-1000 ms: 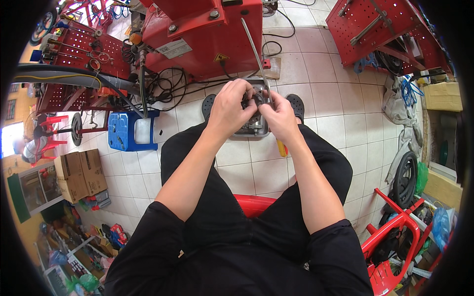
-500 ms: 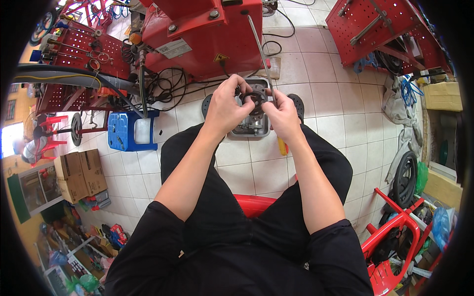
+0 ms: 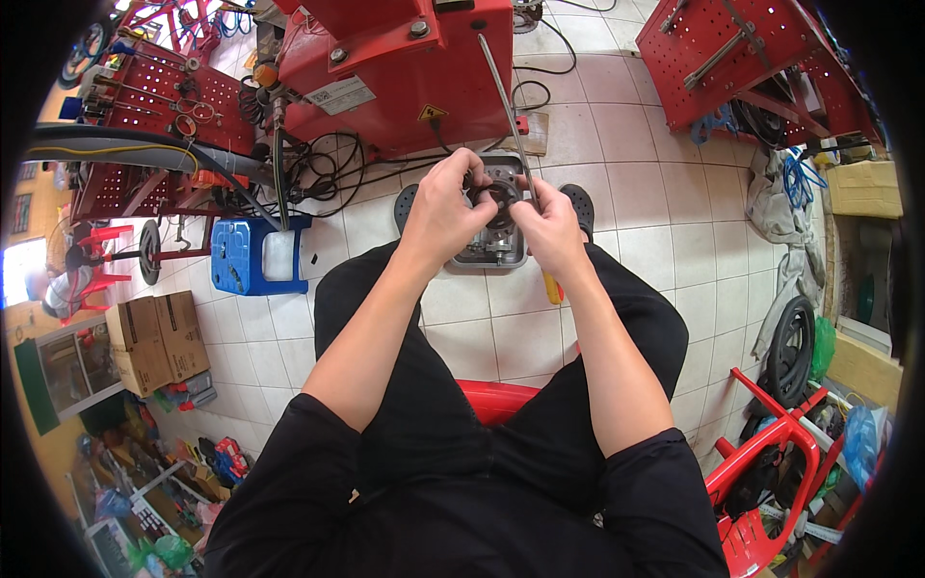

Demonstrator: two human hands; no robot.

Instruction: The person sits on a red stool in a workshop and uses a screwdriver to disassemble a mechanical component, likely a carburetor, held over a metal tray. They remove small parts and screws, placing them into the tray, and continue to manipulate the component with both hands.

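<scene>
A dark round metal part with an open middle (image 3: 500, 206) is between my two hands, over a grey metal tray (image 3: 488, 262). My left hand (image 3: 451, 200) grips its left side with bent fingers and thumb. My right hand (image 3: 549, 220) pinches its right side. A long slim metal rod (image 3: 505, 101) slants up and away from my right fingers. Below that hand shows a yellow handle (image 3: 552, 287), roughly in line with the rod; whether they are joined is hidden. Small metal parts (image 3: 496, 252) lie in the tray.
A large red machine (image 3: 405, 91) stands just ahead, with black cables (image 3: 332, 178) at its left. A blue stool (image 3: 252, 255) is on the tiled floor at left. Red perforated panels (image 3: 665, 67) stand at far right. A red chair (image 3: 771, 472) is at lower right.
The dark part has tilted slightly between my fingers, and the upper end of the rod has shifted a little left. Both hands keep nearly the same place.
</scene>
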